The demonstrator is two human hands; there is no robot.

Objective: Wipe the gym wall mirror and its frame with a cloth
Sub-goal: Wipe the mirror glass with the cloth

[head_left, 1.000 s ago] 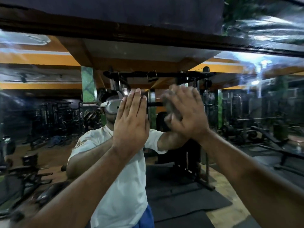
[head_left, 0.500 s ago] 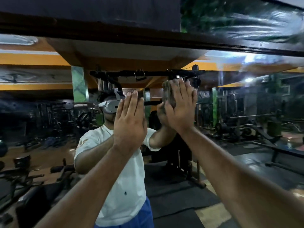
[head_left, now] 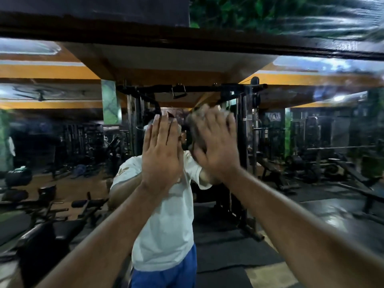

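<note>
The wall mirror (head_left: 301, 163) fills the view and reflects the gym and a person in a white shirt. Its dark wooden top frame (head_left: 207, 41) runs across above. My left hand (head_left: 161, 154) lies flat on the glass, fingers together and pointing up, holding nothing. My right hand (head_left: 216, 144) presses a grey cloth (head_left: 195, 119) against the glass just right of the left hand; only the cloth's edge shows past the fingers. The right hand is blurred.
A wall with green leaf pattern (head_left: 291, 13) sits above the frame at the right. Streaks show on the glass at the upper right (head_left: 342, 80). Everything else is reflection: a cable machine, benches and dark floor mats.
My right hand with the cloth went up the glass, then came down and left, closer to my left hand. My left hand stayed flat on the mirror. My view shifted.
</note>
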